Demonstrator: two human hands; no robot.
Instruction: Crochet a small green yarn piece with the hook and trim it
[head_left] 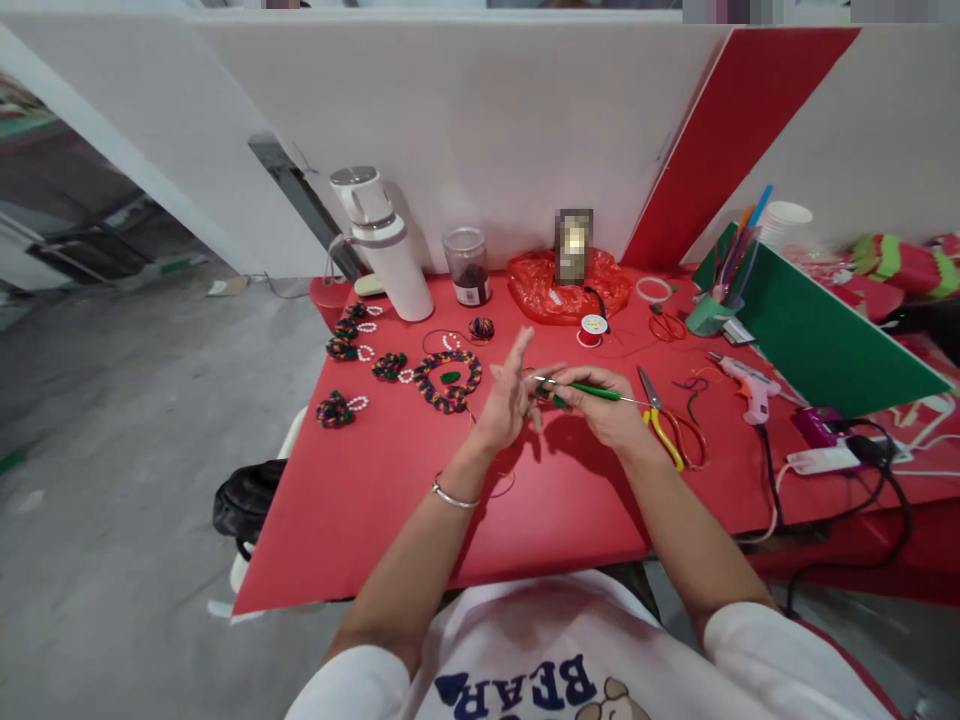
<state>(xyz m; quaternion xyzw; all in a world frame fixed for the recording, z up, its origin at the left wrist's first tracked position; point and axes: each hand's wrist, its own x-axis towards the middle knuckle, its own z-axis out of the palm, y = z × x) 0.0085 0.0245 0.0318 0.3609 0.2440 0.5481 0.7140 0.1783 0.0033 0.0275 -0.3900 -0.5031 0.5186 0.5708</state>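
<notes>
In my right hand [609, 408] is a crochet hook with a green handle [598, 391], its metal tip pointing left toward my other hand. A small dark green piece of yarn work [553, 397] shows by the right fingertips, partly hidden. My left hand [510, 400] is raised over the table with its fingers stretched out, close to the hook's tip. Left of it lies a braided multicoloured yarn ring [475, 376] with a small green oval piece [450, 378] inside. A thin yarn strand [504, 484] trails on the table below the left hand.
Several yarn bundles with white bead loops [334, 409] lie at left. Behind stand a white bottle [401, 270], a clear jar [466, 265] and a red plastic bag [529, 290]. Scissors [652, 390], yellow-handled pliers [666, 440], a glue gun [754, 390] and a power strip [825, 459] lie right.
</notes>
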